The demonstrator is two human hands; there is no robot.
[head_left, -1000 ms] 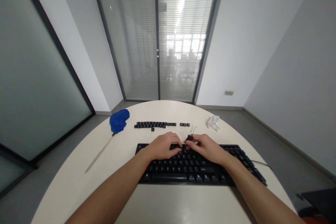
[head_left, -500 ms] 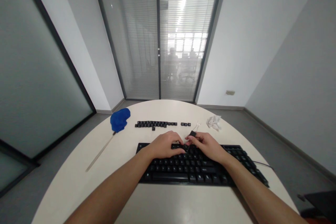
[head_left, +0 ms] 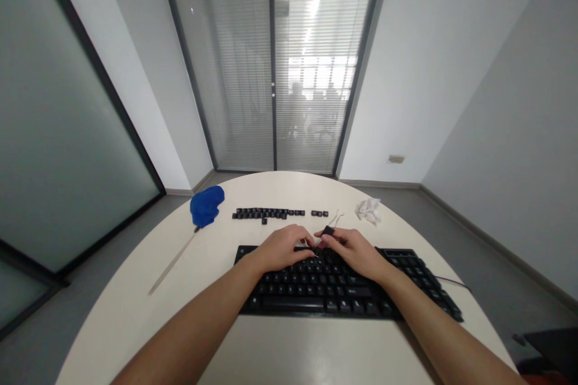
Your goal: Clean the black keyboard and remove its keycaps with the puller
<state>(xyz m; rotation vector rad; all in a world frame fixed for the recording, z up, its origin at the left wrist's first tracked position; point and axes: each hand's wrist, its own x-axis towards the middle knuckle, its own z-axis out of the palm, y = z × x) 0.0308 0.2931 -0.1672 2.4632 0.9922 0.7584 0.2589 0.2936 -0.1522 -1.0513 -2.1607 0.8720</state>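
Observation:
A black keyboard (head_left: 293, 305) lies in front of me with both hands over its top rows. My right hand (head_left: 350, 246) is closed on the black middle of a keycap puller (head_left: 328, 230). Thin wire ends stick up from the puller, and others reach down toward the keys. My left hand (head_left: 284, 248) rests on the upper left of the keyboard, thumb and fingers curled in close to the puller's lower wires. What lies between its fingertips is too small to make out. Beyond the hands, loose black keycaps (head_left: 262, 213) stand in rows on the table.
On the left of the white table (head_left: 289, 349) lies a stick with a blue cloth head (head_left: 206, 206). A crumpled white tissue (head_left: 368, 210) sits at the right. The keyboard's cable (head_left: 454, 281) runs off to the right. A glass partition (head_left: 275, 72) stands behind the table.
The keycap puller has shifted slightly left and tilted, its upper wires now higher and further apart. My left thumb has drawn back a little. The keycap rows are unchanged.

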